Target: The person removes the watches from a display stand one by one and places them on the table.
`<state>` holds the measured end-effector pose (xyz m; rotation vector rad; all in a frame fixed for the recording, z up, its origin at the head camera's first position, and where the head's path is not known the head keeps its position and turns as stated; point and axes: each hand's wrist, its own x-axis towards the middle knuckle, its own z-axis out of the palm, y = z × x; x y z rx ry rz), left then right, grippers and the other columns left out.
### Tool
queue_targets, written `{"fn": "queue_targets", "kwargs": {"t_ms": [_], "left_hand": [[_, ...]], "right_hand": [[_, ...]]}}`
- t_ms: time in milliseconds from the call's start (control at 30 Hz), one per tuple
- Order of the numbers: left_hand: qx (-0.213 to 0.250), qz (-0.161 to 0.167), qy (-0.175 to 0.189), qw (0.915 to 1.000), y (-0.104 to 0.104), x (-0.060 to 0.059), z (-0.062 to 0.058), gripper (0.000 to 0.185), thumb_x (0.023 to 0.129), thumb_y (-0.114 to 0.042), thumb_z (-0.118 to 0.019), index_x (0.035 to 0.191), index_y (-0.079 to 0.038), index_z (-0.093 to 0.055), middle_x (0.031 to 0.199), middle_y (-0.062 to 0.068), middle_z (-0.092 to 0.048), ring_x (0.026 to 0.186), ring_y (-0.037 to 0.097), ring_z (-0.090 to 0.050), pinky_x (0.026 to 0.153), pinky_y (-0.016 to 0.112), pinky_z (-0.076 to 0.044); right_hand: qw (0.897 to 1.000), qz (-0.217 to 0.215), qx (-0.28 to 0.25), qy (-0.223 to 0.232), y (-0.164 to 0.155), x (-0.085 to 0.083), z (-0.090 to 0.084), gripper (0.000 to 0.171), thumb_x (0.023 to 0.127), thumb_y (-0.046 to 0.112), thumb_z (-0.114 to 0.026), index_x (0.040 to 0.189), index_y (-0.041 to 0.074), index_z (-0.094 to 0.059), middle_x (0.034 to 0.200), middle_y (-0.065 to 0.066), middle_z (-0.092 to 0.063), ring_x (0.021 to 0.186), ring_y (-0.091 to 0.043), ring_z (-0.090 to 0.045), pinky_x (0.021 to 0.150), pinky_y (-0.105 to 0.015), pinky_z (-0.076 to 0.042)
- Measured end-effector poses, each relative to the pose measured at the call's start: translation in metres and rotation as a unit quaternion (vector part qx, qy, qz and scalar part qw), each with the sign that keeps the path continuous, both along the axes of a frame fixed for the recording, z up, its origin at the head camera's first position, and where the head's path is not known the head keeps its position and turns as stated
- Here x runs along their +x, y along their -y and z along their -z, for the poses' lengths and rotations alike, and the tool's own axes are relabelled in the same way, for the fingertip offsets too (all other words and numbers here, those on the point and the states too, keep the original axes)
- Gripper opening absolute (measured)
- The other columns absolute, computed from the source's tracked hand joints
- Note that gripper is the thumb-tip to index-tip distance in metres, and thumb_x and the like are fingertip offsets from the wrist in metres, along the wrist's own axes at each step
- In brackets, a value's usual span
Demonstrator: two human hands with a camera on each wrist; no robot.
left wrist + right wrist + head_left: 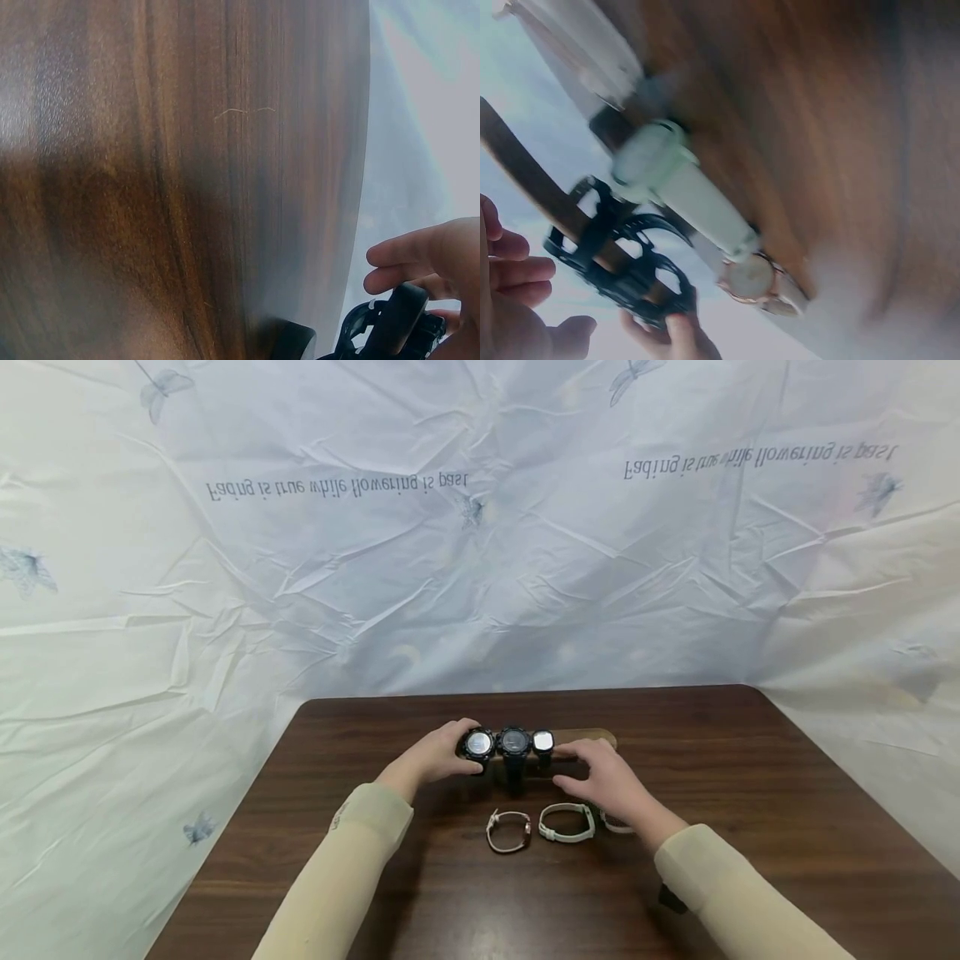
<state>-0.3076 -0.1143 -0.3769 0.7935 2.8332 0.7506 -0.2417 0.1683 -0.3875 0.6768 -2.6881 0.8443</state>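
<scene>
Nearest the person, toward the front of the dark brown wooden table (750, 793), three pale wristwatches lay loose in a row: a cream-strapped watch with a rose-gold case (508, 831), a mint-white rubber-strapped watch (567, 823) just beside it, and a third white watch (617, 824) partly hidden under the right wrist. Beyond them, nearer the table's back edge, a long wooden display bar (596, 739) carried three dark watches side by side: a black round watch with a light dial (477, 744), a black round watch with a dark dial (514, 742) and a small black watch with a white square face (543, 742).

The left hand (435, 757) had its fingers curled around the light-dialled watch at the bar's left end, gripping it. The right hand (609, 777) rested with relaxed, nearly straight fingers against the bar's bare right part, holding nothing.

By my judgement the job stood about half done: three watches were mounted, three were left on the table, and free bar remained at the right. Behind the table hung a crinkled white printed sheet (480, 527).
</scene>
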Motion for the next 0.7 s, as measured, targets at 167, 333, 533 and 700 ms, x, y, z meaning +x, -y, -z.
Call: {"fn": "queue_targets", "kwargs": {"t_ms": [167, 333, 533, 700], "left_hand": [[0.000, -0.002, 0.004, 1.0000, 0.000, 0.001, -0.001, 0.062, 0.074, -0.036, -0.067, 0.126, -0.020, -0.037, 0.113, 0.002, -0.045, 0.097, 0.015, -0.047, 0.079, 0.035, -0.040], [-0.002, -0.008, 0.014, 0.9999, -0.001, 0.001, -0.001, 0.062, 0.074, -0.036, -0.067, 0.126, -0.023, -0.037, 0.113, 0.001, -0.045, 0.097, 0.014, -0.047, 0.080, 0.035, -0.039], [-0.004, -0.006, 0.013, 0.9999, 0.000, 0.001, -0.002, 0.063, 0.074, -0.038, -0.067, 0.126, -0.022, -0.037, 0.113, 0.001, -0.044, 0.097, 0.014, -0.047, 0.079, 0.035, -0.040], [-0.005, -0.006, 0.017, 0.9998, 0.000, 0.003, -0.003, 0.064, 0.074, -0.037, -0.067, 0.128, -0.022, -0.035, 0.115, 0.002, -0.044, 0.099, 0.015, -0.047, 0.080, 0.036, -0.039]], "right_hand": [[1.000, 0.025, 0.008, 0.008, -0.014, -0.005, -0.005, 0.047, 0.077, 0.039, -0.063, 0.117, 0.014, -0.054, 0.113, -0.003, -0.053, 0.102, -0.024, -0.043, 0.079, -0.043, -0.038], [0.999, 0.036, 0.010, 0.011, -0.026, -0.011, -0.007, 0.055, 0.077, 0.044, -0.061, 0.121, 0.013, -0.050, 0.116, -0.006, -0.050, 0.104, -0.027, -0.039, 0.079, -0.045, -0.036], [0.998, 0.043, 0.041, 0.009, -0.035, -0.018, -0.007, 0.059, 0.076, 0.046, -0.061, 0.123, 0.013, -0.048, 0.123, -0.009, -0.045, 0.110, -0.033, -0.034, 0.085, -0.051, -0.029], [0.995, 0.065, 0.077, -0.003, -0.038, -0.021, -0.006, 0.058, 0.075, 0.046, -0.062, 0.122, 0.016, -0.050, 0.122, -0.007, -0.046, 0.109, -0.035, -0.033, 0.080, -0.055, -0.024]]}}
